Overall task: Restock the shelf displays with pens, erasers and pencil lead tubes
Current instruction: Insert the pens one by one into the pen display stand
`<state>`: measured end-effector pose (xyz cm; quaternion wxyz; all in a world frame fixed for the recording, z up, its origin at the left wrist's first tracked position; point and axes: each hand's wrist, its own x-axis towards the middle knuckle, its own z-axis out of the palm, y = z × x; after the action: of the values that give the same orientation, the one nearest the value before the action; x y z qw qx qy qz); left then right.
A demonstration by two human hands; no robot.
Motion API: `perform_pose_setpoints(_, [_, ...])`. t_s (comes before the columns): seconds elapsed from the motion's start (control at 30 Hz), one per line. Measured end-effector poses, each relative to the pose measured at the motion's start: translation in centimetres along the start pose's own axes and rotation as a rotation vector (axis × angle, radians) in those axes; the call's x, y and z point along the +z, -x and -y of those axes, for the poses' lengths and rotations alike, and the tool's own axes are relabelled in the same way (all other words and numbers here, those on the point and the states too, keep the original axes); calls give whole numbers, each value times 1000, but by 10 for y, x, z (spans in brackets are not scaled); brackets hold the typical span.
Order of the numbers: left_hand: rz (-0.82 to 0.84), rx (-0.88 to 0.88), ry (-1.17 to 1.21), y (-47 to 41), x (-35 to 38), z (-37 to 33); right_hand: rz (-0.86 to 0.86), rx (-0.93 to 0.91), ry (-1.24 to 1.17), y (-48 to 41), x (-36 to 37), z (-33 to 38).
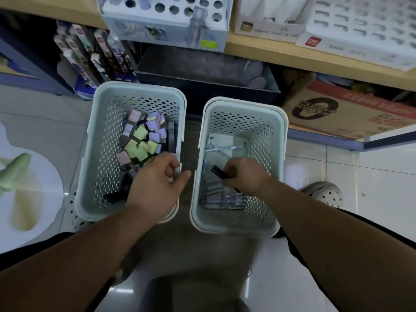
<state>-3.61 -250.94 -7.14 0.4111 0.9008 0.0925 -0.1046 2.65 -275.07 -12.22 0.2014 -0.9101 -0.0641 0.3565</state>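
Two pale green perforated baskets stand on the floor below the shelf. The left basket (99, 140) holds several pastel erasers (144, 136) and dark lead tubes. My left hand (157, 179) grips that basket's right rim, thumb outside. The right basket (274, 154) holds several pens (222, 197) lying at its bottom. My right hand (245, 174) is inside the right basket and holds a black pen (221, 173) above the others.
On the wooden shelf above sit a white display with round holes (171, 10), a beige display box (267, 25) and a white slotted tray (360, 28). Under it are packaged goods (94, 52), a dark bin (202, 77) and a cardboard box (351, 109). My shoe (326, 194) is right of the baskets.
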Motion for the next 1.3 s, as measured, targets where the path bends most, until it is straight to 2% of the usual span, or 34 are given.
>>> perform_pose_setpoints(0.1, [-5, -109, 146, -13, -5, -26, -61, -118, -220, 16, -36, 14])
perform_pose_setpoints(0.2, [84, -169, 261, -24, -8, -49, -127, -249, -399, 25, -64, 36])
perform_pose_setpoints(0.33, [92, -236, 453, -30, -14, -62, -144, -418, -373, 25, -73, 71])
perform_pose_setpoints(0.43, [11, -280, 526, -33, -32, -56, -209, -353, -483, 18, -69, 74])
perform_pose_setpoints(0.53, [-261, -279, 547, -35, -57, -36, -416, -109, -635, -4, -57, 42])
perform_pose_setpoints(0.57, [-354, -287, 501, -33, -62, -27, -427, -14, -580, -13, -51, 27])
perform_pose_setpoints(0.67, [-451, -389, 352, -23, -62, 5, -135, 143, -174, -34, -26, -2])
perform_pose_setpoints(0.77, [-396, -515, 206, -16, -46, 35, 18, 162, 59, -49, -5, -10])
perform_pose_setpoints(0.83, [-328, -509, 94, -17, -36, 43, 68, 111, 191, -58, 6, -15])
perform_pose_setpoints(0.93, [-198, -433, -128, -21, -30, 42, 54, 46, 282, -63, 15, -21])
perform_pose_setpoints(1.03, [-117, -374, -216, -23, -29, 43, 12, 0, 425, -62, 12, -19])
perform_pose_setpoints(1.17, [-87, -267, -169, -23, -20, 27, 108, -17, 362, -59, 15, -20])
perform_pose_setpoints(1.3, [53, -222, -67, -17, -1, -5, 37, 61, 187, -54, 23, -21])
